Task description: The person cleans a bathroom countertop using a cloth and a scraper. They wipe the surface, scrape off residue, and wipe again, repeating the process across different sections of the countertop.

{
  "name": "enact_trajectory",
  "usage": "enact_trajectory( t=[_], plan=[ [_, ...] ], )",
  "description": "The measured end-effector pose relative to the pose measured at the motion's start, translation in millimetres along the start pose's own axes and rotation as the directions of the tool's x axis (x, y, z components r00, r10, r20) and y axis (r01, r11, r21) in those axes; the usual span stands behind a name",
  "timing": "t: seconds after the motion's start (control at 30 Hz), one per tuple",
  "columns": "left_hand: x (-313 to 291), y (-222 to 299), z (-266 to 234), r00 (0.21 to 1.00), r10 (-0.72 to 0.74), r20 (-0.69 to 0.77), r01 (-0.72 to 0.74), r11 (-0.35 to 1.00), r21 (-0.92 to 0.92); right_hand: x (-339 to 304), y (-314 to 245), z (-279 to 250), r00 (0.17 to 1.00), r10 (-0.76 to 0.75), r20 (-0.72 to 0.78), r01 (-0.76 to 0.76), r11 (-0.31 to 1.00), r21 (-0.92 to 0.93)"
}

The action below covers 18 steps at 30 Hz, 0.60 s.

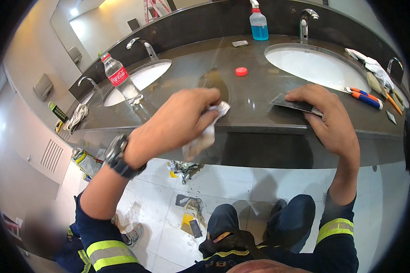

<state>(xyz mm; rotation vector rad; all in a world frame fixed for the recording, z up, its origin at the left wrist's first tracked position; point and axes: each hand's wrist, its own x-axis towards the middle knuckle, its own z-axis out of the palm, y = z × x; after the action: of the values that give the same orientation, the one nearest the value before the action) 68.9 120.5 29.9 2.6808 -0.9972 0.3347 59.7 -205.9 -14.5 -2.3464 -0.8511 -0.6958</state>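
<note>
My left hand [184,113] is closed on a crumpled white rag [207,136] at the counter's front edge. Part of the rag hangs below the edge, blurred. Just beyond it a dark wet patch [214,84] marks the grey-brown stone countertop [255,123]. On the right, my right hand [330,113] grips a thin, flat, dark plate [296,105] between thumb and fingers, low over the counter. Whether the plate has a handle is hidden by the palm. Between the hands, farther back, lies a red bottle cap [241,71].
A clear red-labelled bottle [120,77] stands by the left basin [152,75]. Blue-liquid spray bottle [258,22] and tap [304,25] stand behind the right basin [312,68]. Orange-and-blue tools [366,98] lie right. A co-worker [54,232] is at lower left; debris [191,214] litters the floor.
</note>
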Motion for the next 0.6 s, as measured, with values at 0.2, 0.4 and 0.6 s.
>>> enact_trajectory(
  t=[0.2,0.4,0.6],
  plan=[
    [-52,-59,-27,0.961,-0.263,-0.085,0.269,0.961,0.063,1,-5,3,1.000,0.017,0.006,-0.017,1.000,-0.011],
    [-15,-8,29,0.964,-0.064,-0.257,0.034,0.992,-0.118,6,-10,7,0.999,0.036,0.018,-0.036,0.999,0.023],
    [-22,-55,16,0.923,-0.161,-0.349,0.225,0.963,0.150,0,-3,0,1.000,0.010,-0.005,-0.009,0.999,0.035]
  ],
)
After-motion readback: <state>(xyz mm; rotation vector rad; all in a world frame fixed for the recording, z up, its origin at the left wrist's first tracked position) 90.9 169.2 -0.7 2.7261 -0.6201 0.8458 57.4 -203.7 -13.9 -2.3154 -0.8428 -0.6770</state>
